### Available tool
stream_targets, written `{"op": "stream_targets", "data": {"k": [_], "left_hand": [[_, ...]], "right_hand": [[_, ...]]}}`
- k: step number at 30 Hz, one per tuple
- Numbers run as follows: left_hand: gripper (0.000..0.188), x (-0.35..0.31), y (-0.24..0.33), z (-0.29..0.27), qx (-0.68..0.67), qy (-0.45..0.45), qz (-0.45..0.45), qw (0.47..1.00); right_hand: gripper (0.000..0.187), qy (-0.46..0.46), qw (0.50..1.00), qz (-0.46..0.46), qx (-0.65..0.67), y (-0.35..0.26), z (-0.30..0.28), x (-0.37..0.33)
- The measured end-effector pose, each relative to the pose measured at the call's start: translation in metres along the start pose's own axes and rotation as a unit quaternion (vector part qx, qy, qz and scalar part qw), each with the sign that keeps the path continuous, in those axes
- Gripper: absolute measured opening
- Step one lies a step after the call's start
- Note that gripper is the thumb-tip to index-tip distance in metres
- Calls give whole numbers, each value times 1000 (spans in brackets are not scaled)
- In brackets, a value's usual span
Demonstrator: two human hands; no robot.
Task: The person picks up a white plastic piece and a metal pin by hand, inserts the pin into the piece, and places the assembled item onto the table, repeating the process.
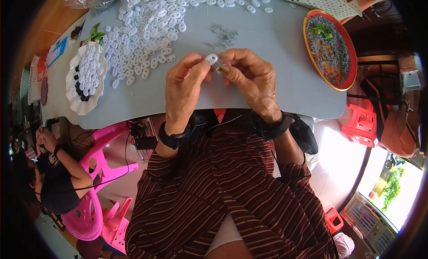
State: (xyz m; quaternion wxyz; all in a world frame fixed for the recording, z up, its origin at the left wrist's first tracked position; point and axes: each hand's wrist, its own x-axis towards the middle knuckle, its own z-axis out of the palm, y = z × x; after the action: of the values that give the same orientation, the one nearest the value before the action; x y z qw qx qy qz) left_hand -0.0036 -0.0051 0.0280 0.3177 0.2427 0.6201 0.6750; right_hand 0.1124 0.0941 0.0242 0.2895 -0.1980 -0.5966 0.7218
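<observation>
My left hand (183, 87) pinches a small white plastic clip (211, 59) between thumb and forefinger above the grey table (285, 80). My right hand (249, 78) meets it from the right, fingertips closed on a small metal pin (219, 69) against the clip. Both wrists wear black straps. A big heap of the same white clips (147, 27) lies on the table beyond my left hand. A small scatter of metal pins (224, 36) lies just beyond my fingers.
A white scalloped dish (86, 78) with white and dark pieces sits at the table's left edge. A red round tray (330, 49) of grey pins stands at the right. White perforated baskets (321, 0) are at the back. A person sits on a pink chair (96, 170) at lower left; red stools (361, 123) stand right.
</observation>
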Motion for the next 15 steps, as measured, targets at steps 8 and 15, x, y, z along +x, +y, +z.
{"op": "stream_targets", "data": {"k": [8,15], "left_hand": [[14,2,-3,-1,-2,-13,14,1000],[14,3,0,-3,28,-49,18,998]], "right_hand": [[22,-8,1000,3,-2,-2,1,0],[20,-11,1000,6,-6,0,0,0]]}}
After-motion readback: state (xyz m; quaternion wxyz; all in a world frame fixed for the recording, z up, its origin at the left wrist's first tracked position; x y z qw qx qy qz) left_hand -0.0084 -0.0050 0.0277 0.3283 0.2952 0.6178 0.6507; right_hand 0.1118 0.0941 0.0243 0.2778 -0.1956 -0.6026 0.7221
